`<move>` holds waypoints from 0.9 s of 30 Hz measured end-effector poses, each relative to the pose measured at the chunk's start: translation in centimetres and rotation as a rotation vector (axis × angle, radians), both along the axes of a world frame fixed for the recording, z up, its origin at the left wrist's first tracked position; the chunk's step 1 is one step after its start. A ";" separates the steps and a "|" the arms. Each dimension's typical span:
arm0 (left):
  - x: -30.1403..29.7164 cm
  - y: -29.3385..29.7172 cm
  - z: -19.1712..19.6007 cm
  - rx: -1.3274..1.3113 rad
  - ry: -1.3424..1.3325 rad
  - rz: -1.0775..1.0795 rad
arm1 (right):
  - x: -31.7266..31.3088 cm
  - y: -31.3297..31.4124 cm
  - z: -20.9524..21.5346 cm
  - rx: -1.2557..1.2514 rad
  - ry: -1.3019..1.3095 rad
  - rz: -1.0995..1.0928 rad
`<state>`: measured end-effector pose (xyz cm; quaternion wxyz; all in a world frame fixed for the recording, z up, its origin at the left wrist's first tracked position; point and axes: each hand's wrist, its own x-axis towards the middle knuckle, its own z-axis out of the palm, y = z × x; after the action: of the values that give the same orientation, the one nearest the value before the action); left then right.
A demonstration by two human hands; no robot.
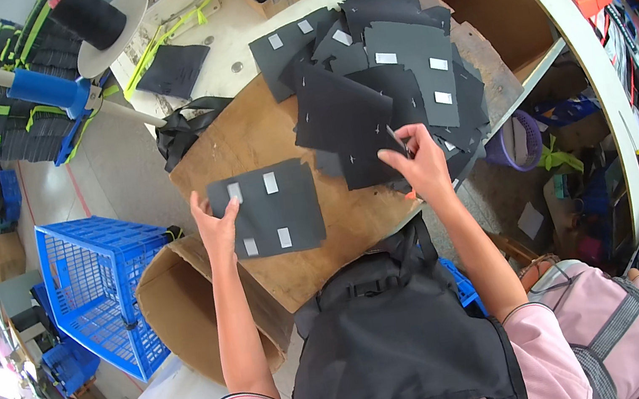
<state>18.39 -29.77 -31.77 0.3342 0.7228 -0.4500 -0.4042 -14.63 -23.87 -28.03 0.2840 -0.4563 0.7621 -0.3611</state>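
Note:
My left hand (218,228) pinches the left edge of a dark grey fabric panel (296,203) with white rectangular patches, its thumb on top near one patch. More sheets seem to lie beneath that panel, on the brown board. In my right hand (423,164), the fingers close around a slim pointed metal tool (394,135), mostly hidden by them. This hand is over the right edge of a black panel (342,110) with small white marks. Beyond it spreads a loose heap of dark panels (407,43), some carrying white patches.
The brown board (241,141) rests in front of me on the white table (236,17). A cardboard box (181,288) and a blue plastic crate (100,289) stand at the left. Thread cones (90,13) are at the upper left. A person in pink (604,312) sits at the lower right.

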 end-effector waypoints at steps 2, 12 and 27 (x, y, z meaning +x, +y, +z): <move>-0.4 -0.4 -1.0 0.004 -0.185 0.030 | -0.1 -1.8 -0.6 0.134 -0.041 -0.084; -12.9 3.4 7.2 -0.667 -0.366 -0.787 | 1.8 0.2 6.4 0.044 -1.058 -0.111; -12.1 2.7 11.5 0.089 0.252 -0.745 | 2.4 3.6 10.9 -0.217 0.021 0.281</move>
<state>6.26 -27.10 -20.24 0.1854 0.4687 -0.6188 -0.6025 -12.27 -20.30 -17.09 0.2727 -0.5903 0.6501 -0.3933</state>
